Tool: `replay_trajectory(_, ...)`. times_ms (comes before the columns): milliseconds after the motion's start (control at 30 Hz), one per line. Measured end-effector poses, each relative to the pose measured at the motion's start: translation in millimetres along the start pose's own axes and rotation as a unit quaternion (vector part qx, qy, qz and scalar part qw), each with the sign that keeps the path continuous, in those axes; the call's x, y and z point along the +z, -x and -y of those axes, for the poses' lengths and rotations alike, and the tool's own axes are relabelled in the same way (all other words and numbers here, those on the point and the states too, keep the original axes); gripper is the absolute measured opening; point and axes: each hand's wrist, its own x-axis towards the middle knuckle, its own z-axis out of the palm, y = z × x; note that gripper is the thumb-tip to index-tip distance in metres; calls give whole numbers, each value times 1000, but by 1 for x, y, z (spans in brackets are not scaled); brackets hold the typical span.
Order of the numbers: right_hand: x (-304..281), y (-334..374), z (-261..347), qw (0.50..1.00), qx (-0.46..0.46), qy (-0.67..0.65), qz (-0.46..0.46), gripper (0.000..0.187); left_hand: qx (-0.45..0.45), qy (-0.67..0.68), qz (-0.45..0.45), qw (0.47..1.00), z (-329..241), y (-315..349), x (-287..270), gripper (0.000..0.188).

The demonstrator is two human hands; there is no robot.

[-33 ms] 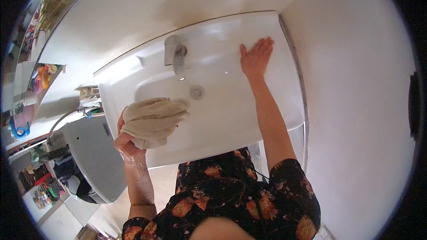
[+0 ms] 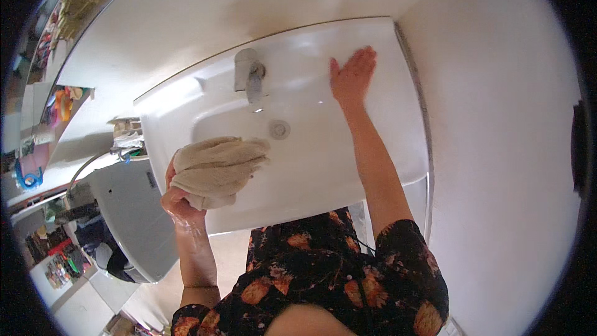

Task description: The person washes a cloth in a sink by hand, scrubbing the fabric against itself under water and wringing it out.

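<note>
Right hand (image 2: 353, 79) has shifted slightly toward the tap (image 2: 247, 70), fingers straight, thumb apart, holding nothing (whether it touches the sink (image 2: 317, 168), cannot tell). Left hand (image 2: 181, 204) grips the cloth (image 2: 217, 171) over the sink's near left part, probably so any drips land inside. Cloth beige, nappy, bunched in thick folds; sink smooth, glossy white, drain (image 2: 279, 129) round.

- two bare hands: one left hand (image 2: 180, 205), one right hand (image 2: 354, 79);
- two forearms: one left forearm (image 2: 198, 258), one right forearm (image 2: 378, 165);
- one beige cloth (image 2: 219, 171);
- one white sink (image 2: 305, 180);
- one faucet (image 2: 245, 70);
- one round drain (image 2: 279, 129);
- one dark floral garment (image 2: 311, 274);
- one grey box-like unit (image 2: 134, 211);
- several small articles (image 2: 65, 264) at the left edge, too small to count
</note>
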Motion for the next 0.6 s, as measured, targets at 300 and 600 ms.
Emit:
replay_trajectory(300,2,46,96,910,-314,-254,99,69,107,21,205,973,-15,9,-23,30)
replay_trajectory(600,-8,97,119,873,-347,-307,154,63,10,19,30,999,-18,24,-29,66)
